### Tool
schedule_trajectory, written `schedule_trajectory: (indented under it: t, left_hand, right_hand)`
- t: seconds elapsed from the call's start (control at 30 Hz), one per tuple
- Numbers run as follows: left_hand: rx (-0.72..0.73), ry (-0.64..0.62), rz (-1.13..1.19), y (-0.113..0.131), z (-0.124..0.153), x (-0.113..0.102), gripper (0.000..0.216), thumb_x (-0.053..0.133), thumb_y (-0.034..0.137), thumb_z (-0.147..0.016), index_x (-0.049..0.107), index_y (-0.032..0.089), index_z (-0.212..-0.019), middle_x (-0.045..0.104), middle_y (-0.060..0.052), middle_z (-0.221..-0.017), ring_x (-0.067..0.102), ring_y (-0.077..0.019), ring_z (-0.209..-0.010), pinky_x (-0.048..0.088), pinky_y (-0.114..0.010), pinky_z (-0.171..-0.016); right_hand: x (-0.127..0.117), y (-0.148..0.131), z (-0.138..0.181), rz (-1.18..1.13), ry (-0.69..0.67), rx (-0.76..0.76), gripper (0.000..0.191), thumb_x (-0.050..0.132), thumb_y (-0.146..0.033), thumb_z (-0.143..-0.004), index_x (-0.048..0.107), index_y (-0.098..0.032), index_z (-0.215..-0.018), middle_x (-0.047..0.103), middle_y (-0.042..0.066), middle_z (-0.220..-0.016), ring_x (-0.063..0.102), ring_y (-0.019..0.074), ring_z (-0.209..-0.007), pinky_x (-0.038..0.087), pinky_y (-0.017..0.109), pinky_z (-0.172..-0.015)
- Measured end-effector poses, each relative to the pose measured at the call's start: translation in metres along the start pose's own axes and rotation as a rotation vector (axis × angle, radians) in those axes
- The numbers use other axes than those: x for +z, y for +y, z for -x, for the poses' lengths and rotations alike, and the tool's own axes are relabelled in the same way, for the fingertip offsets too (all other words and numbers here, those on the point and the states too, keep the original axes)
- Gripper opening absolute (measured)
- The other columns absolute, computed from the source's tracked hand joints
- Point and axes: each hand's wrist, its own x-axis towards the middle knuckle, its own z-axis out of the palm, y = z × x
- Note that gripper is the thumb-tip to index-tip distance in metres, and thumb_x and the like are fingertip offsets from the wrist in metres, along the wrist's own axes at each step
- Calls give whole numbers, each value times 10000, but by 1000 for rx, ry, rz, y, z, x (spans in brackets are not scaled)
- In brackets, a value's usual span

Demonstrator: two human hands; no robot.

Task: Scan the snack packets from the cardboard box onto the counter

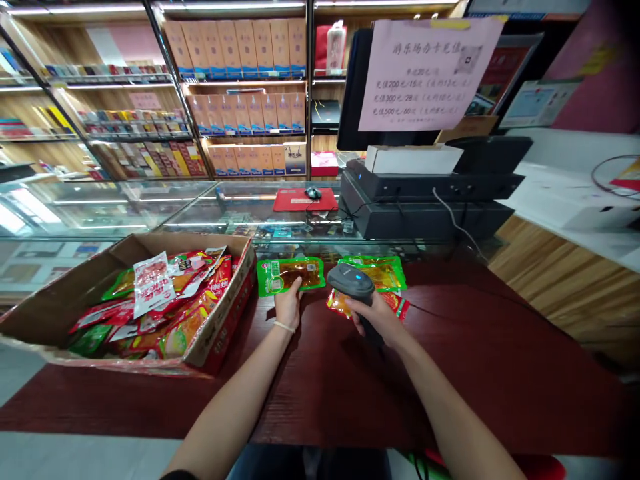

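Observation:
My left hand (289, 308) is closed on the lower edge of a green snack packet (300, 273) with a brown filling showing through its window. In my right hand (383, 319) is a dark barcode scanner (351, 280), gripped by its handle, with a small blue light on top. The scanner's head points left, towards the held packet. Behind and beneath the scanner lie another green packet (387, 272) and a red snack packet (400, 305), both partly hidden by it.
An open cardboard box (200, 347) of red and green snack packets stands at the left of the dark red desk (320, 400). Ahead are a glass counter (200, 207), a mouse (313, 193) on a red mat (285, 200), and a black cash drawer (425, 220) under a monitor bearing a pink notice (425, 80).

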Motion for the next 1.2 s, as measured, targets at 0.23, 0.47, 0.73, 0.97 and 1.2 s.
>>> schedule_trajectory:
  t: [0.23,0.47,0.73,0.97,1.2]
  left_hand:
    - [29,-23,26,-2,-3,1,403,792,173,-670,657,198,-1049,700,-51,-1089,663,-183,-1014,541,-311,-872]
    - [27,-53,-47,0,-1,-2,341,803,236,-651,660,167,-954,720,-46,-953,668,-179,-979,524,-320,-884]
    - [302,-191,-379,-2,0,9,402,754,335,-699,609,167,-1035,691,-57,-1000,650,-179,-916,518,-292,-816]
    - [676,-500,-1060,-20,2,65,241,559,235,-843,684,211,-1048,655,-68,-1038,606,-211,-986,482,-358,-905]
    - [774,-1083,-1485,-67,16,86,490,602,180,-795,590,224,-1283,479,-104,-1424,370,-301,-1354,304,-505,-1114]
  right_hand:
    - [-5,3,0,83,-12,48,338,722,-458,-722,511,-199,-768,510,-78,-456,441,79,-311,331,184,-307]
    - [-14,-2,-5,-4,63,-11,334,730,-446,-723,485,-226,-775,514,-76,-465,443,94,-308,334,209,-299]
    - [-66,-22,-6,-204,376,-196,329,705,-439,-750,445,-239,-730,516,-69,-491,457,99,-344,365,217,-312]
    - [-95,-31,1,-293,460,-314,350,694,-469,-752,449,-233,-671,504,-50,-480,456,99,-357,384,228,-325]
    - [-97,-32,1,-364,468,-335,315,676,-426,-770,465,-226,-649,506,-45,-479,456,104,-338,369,236,-319]
